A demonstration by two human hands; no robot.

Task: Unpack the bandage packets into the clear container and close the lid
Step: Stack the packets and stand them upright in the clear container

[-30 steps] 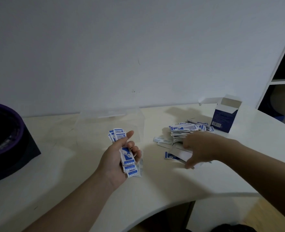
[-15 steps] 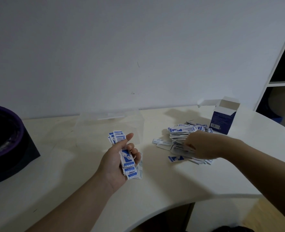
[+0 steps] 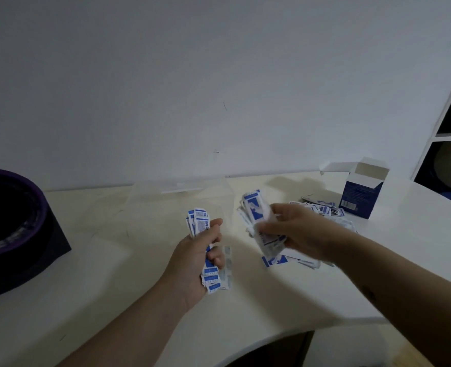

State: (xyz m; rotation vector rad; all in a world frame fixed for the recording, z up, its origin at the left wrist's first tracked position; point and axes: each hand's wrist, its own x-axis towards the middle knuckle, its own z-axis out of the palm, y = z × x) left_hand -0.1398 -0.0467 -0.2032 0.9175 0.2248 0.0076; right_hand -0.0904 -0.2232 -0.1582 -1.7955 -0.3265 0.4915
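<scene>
Right hand (image 3: 298,234) now lifts bandage packets (image 3: 256,210) off the pile (image 3: 322,209) — print unreadable.

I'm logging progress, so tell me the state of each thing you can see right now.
left hand: grips a stack of packets.
right hand: grips a second bundle above the table.
loose packets: heaped on the table.
clear container: upright, no packets visible inside, lid unclear.
blue carton: upright, top flap open.

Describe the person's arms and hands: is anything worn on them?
The left forearm and the right forearm are bare to the picture's edge; no sleeves show. The left hand and the right hand wear no gloves, and no ring, watch or bracelet shows.
</scene>
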